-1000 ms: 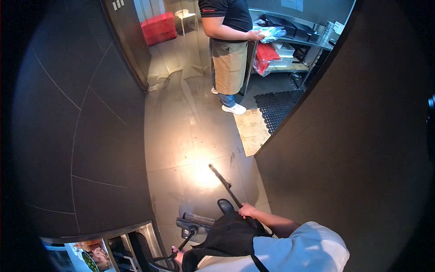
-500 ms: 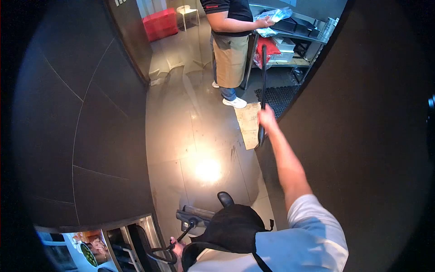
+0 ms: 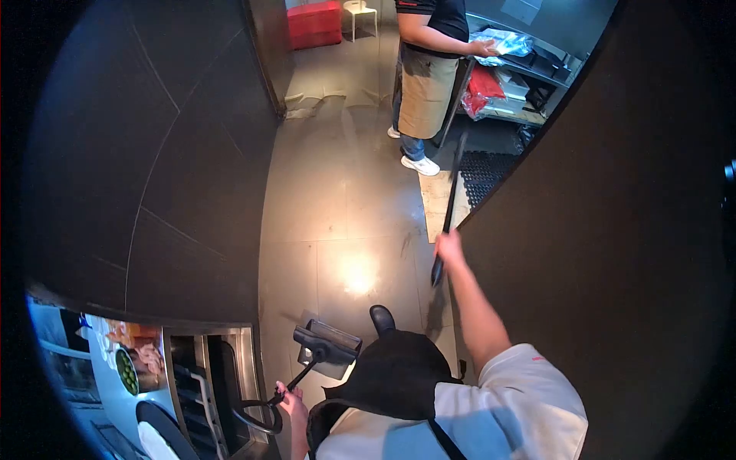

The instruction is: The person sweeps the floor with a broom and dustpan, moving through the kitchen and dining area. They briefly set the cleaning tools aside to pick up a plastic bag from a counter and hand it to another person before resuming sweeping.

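Observation:
My right hand (image 3: pixel 448 245) is closed around a long black pole (image 3: pixel 452 201), held out in front near the dark wall on the right. The pole's far end reaches toward a black perforated mat. Low on the left, my left hand (image 3: pixel 290 399) is closed on the thin black handle (image 3: pixel 303 374) of a dustpan (image 3: pixel 328 346), whose pan hangs over the tiled floor beside my dark shoe (image 3: pixel 381 318). A black loop at the handle's end shows left of that hand.
A co-worker (image 3: pixel 429 84) in a tan apron stands ahead, holding a plastic bag (image 3: pixel 502 43) by metal shelves. Cardboard (image 3: pixel 437 201) lies on the floor beside the mat (image 3: pixel 487 170). Dark walls flank the passage. A counter with food (image 3: pixel 138 364) is at lower left.
The pole and my right hand have come lower and nearer to me. The dustpan shows more openly beside my shoe. The view has shifted, with the co-worker now higher and further right.

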Action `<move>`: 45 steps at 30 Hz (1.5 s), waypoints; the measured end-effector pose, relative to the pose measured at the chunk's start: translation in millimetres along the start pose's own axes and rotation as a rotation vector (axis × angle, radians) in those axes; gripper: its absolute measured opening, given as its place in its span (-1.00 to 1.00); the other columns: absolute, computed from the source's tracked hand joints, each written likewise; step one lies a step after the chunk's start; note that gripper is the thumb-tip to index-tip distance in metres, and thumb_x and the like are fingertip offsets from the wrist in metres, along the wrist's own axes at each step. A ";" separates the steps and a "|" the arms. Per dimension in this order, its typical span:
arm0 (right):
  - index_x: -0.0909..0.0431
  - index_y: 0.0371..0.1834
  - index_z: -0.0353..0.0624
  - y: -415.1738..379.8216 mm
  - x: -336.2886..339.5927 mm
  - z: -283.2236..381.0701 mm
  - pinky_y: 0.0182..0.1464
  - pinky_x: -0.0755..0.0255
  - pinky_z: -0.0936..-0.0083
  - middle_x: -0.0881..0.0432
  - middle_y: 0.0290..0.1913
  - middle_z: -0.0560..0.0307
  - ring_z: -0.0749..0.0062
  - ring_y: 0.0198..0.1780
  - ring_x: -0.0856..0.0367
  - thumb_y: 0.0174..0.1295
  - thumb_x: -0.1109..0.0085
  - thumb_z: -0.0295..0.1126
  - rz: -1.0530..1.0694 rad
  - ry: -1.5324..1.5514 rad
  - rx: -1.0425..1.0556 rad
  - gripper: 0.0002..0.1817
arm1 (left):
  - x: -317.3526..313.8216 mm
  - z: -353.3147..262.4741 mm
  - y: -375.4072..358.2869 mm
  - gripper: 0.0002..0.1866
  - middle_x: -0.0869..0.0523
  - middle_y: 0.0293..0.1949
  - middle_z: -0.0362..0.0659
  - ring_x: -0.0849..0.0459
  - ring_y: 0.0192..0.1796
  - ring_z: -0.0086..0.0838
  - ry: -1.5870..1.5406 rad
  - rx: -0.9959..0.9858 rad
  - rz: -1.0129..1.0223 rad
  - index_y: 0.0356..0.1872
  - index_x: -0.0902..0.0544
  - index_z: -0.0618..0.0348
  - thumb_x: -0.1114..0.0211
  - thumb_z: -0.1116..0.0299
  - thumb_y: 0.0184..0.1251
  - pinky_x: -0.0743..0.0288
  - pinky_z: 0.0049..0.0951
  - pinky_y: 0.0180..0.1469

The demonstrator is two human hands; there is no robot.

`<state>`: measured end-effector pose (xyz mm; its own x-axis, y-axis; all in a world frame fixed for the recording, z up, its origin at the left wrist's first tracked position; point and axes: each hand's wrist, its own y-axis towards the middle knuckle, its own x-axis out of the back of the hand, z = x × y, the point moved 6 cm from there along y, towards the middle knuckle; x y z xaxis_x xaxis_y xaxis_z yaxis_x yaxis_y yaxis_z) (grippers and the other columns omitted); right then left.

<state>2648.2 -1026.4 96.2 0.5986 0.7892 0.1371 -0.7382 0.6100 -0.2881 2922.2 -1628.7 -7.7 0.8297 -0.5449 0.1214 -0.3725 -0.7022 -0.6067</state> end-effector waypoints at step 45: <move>-0.59 -0.62 -0.30 -272.7 25.3 -310.6 -0.51 -0.42 0.33 -0.60 -0.60 0.07 0.37 -0.59 -0.56 -0.04 -0.11 -0.44 1.026 -1.250 -0.250 -0.84 | 83.4 35.3 36.8 -0.08 -0.15 0.29 -0.08 -0.26 0.26 -0.10 0.016 0.057 0.314 0.33 -0.02 -0.01 -0.04 -0.37 0.05 -0.10 -0.13 0.27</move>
<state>2961.3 -1194.8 -116.2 -0.7832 0.4722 0.4046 -0.5049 -0.1031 -0.8570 2992.4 -1683.8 -47.6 0.6713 -0.7381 -0.0669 -0.5848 -0.4721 -0.6596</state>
